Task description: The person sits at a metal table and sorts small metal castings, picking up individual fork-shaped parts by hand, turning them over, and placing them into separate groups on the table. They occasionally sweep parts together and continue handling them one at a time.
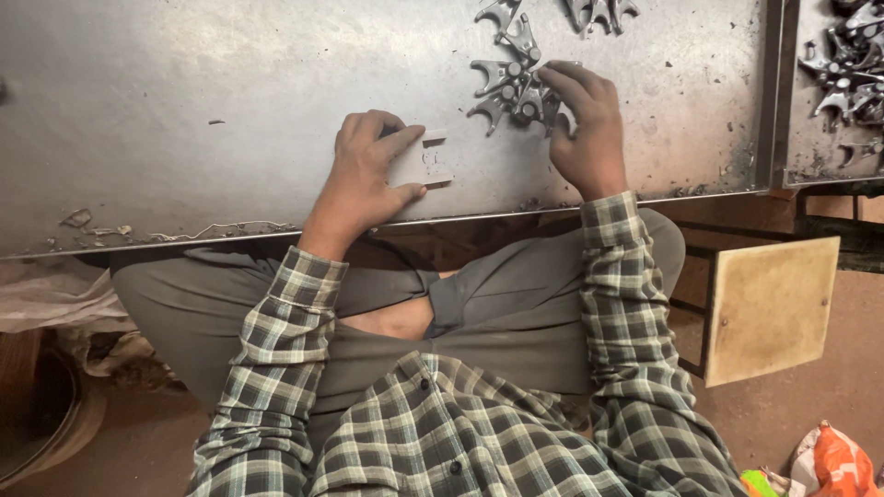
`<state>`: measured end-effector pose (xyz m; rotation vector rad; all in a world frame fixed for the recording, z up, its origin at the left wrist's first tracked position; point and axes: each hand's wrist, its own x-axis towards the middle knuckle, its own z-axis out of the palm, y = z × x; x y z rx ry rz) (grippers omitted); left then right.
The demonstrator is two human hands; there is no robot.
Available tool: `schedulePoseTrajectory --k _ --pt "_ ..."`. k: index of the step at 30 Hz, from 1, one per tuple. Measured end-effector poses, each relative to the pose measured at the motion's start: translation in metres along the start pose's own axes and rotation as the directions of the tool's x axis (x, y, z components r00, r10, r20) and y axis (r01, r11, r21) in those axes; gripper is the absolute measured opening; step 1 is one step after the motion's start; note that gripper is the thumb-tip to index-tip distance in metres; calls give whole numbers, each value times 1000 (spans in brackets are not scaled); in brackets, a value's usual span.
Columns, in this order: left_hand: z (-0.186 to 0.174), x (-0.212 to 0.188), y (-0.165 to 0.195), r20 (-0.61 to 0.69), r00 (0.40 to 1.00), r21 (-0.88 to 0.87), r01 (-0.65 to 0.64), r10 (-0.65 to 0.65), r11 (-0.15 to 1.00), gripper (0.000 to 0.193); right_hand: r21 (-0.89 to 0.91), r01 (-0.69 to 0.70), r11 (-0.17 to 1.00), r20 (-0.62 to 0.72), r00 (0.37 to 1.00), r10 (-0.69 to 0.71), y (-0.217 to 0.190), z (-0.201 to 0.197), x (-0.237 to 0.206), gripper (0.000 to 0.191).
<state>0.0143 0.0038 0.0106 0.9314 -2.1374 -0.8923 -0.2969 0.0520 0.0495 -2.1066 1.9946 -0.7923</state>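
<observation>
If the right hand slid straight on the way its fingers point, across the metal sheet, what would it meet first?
The right hand points up and left; its fingers already touch the cluster of grey metal parts. Going on, it would push into that cluster first, though depth is hard to judge.

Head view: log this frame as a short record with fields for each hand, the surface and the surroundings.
left hand: left hand grips a small pale block flat on the metal table
right hand: right hand fingers rest on a cluster of grey metal parts
surface: scratched, debris at near edge
surroundings: wooden stool at right
</observation>
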Motion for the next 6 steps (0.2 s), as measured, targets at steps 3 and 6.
schedulePoseTrajectory --k 3,6 --pt "0 -1 1 2 1000 3 3 -3 1000 71 -92 81 992 64 995 -75 3 6 5 52" --pt "-1 0 1 10 1000 4 8 -8 1000 70 -136 -57 989 137 988 76 4 5 9 46"
